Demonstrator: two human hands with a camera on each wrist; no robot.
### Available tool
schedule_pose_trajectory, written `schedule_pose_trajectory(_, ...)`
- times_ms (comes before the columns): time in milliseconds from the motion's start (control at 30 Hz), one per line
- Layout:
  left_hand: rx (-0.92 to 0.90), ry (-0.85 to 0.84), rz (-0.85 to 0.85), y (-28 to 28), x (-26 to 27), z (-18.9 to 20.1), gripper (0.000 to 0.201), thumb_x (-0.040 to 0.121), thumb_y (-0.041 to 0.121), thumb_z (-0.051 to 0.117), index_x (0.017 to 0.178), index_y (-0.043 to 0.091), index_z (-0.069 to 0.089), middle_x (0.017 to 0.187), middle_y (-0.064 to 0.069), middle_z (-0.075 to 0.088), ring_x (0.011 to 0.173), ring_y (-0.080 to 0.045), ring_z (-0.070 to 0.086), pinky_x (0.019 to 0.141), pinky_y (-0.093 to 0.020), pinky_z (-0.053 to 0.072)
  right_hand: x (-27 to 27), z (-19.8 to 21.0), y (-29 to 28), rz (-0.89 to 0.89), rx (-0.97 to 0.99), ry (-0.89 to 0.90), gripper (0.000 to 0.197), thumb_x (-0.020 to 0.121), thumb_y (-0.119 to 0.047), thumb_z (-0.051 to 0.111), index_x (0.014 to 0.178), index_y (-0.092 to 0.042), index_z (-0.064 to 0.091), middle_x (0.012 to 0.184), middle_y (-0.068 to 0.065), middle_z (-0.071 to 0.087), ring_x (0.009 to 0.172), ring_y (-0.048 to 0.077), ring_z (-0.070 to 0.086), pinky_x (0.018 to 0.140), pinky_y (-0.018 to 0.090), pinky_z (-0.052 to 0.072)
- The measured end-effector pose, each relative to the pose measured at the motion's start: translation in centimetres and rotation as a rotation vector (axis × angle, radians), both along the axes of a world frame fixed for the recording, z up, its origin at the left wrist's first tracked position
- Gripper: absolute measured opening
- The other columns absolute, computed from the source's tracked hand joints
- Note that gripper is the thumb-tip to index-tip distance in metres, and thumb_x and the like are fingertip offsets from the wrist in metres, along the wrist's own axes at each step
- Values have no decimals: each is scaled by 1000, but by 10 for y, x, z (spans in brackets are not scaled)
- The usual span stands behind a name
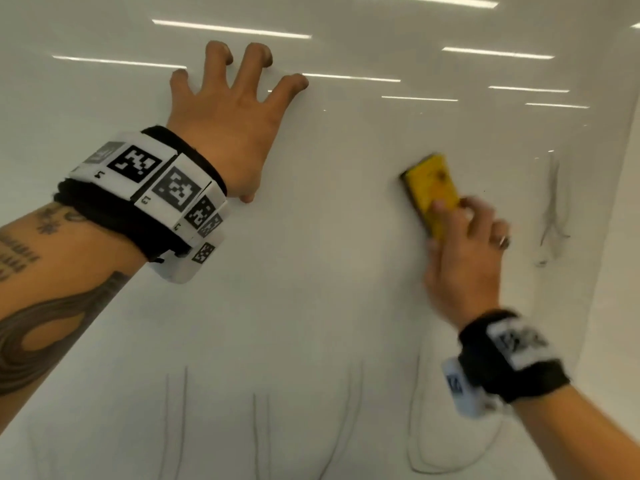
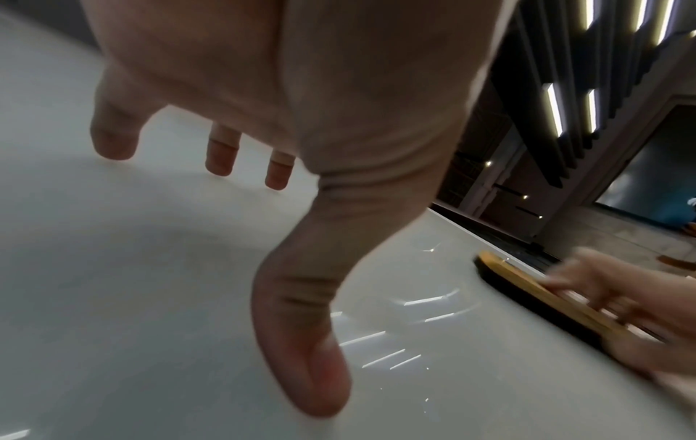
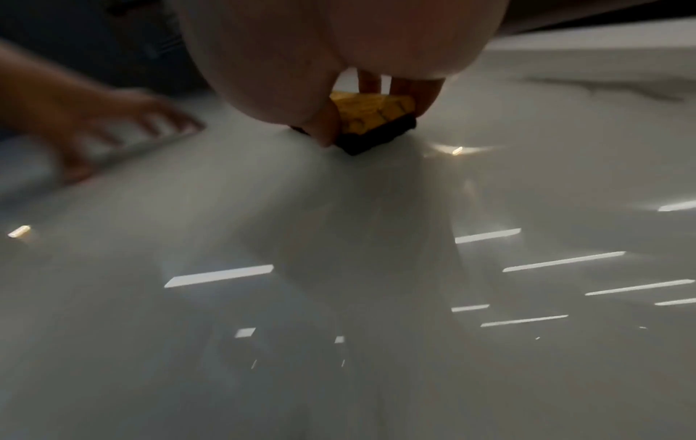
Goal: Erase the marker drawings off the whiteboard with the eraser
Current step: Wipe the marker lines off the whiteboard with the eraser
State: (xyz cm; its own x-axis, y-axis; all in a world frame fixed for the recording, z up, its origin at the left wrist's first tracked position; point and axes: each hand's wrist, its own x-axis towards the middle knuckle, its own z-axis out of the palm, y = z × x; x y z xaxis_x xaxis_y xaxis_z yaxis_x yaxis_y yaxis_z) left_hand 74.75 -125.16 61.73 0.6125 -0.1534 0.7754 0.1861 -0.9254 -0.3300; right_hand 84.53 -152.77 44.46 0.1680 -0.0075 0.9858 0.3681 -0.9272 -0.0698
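A glossy whiteboard (image 1: 311,271) fills the head view. My right hand (image 1: 460,251) grips a yellow eraser (image 1: 431,188) with a black felt underside and holds it flat against the board at the right; it looks motion-blurred. The eraser (image 3: 376,119) shows between thumb and fingers in the right wrist view, and the eraser (image 2: 535,294) appears at the right edge of the left wrist view. My left hand (image 1: 228,112) is spread, fingertips braced on the board at upper left. Faint grey marker lines (image 1: 554,209) stay right of the eraser, and more marker lines (image 1: 263,427) run along the bottom.
The board's right edge (image 1: 609,237) runs close beyond the marker lines. Ceiling lights reflect as bright bars (image 1: 232,29) across the upper board. A dark room with slatted lit panels (image 2: 602,89) lies beyond the board's edge.
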Motion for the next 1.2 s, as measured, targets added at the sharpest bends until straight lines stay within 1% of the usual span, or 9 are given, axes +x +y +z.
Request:
schedule_pose_trajectory(133,-2,-10,16,-1,0,-2,143,38,21,100,148,41,11,152,-5,12,142,-42,13,105,-69,32,-8,-88,-1,20,-194,51,71,64,2,72,128,-20,50,133,22,45,89,35,40,74,41,35)
schedule_pose_trajectory(233,-5,-8,28,-2,2,-3,145,38,22,100,148,42,8,152,-4,11,142,-41,12,105,-68,32,5,-48,-29,0,-186,24,62,70,-3,63,128,-18,48,130,27,46,90,40,44,76,45,37)
schedule_pose_trajectory(400,-16,-4,52,-7,2,-2,145,38,19,100,148,42,8,152,-4,9,142,-41,11,104,-68,33,15,85,-51,-49,219,14,49,80,-12,52,129,-11,48,130,27,43,106,47,45,86,41,32)
schedule_pose_trajectory(467,-14,2,60,-8,2,-1,145,38,19,100,147,41,8,151,-4,9,141,-41,11,103,-68,34,12,77,-38,-65,167,-20,51,80,-10,54,130,-12,47,131,27,44,102,46,46,84,43,33)
schedule_pose_trajectory(633,0,-4,92,-9,4,-2,145,36,21,100,147,41,8,149,-5,9,139,-42,12,100,-69,36,6,-41,-33,-17,-71,16,57,79,-3,65,131,-19,46,131,25,45,93,40,43,74,47,40)
schedule_pose_trajectory(867,24,6,145,-12,8,-1,144,37,17,99,147,37,8,149,-7,8,139,-44,13,98,-71,37,31,70,-117,-42,438,80,45,86,-10,53,130,-9,45,132,28,40,112,48,44,91,51,41)
schedule_pose_trajectory(933,21,28,175,-17,9,0,144,38,14,98,147,35,6,150,-7,5,140,-46,10,100,-72,36,28,61,-104,-68,399,44,46,86,-13,52,131,-7,46,130,29,42,109,47,45,89,47,36)
schedule_pose_trajectory(1067,23,42,228,-28,11,0,135,45,6,93,145,28,6,151,-10,-2,141,-49,7,101,-71,36,25,-22,-81,-50,158,53,48,83,-17,53,130,-6,49,127,30,44,99,45,45,81,45,30)
schedule_pose_trajectory(1200,41,27,241,-33,16,1,114,60,2,83,143,21,8,151,-15,-2,140,-52,6,101,-72,35,33,23,-123,-81,358,39,47,80,-16,50,125,-4,48,123,36,44,103,51,47,86,48,32)
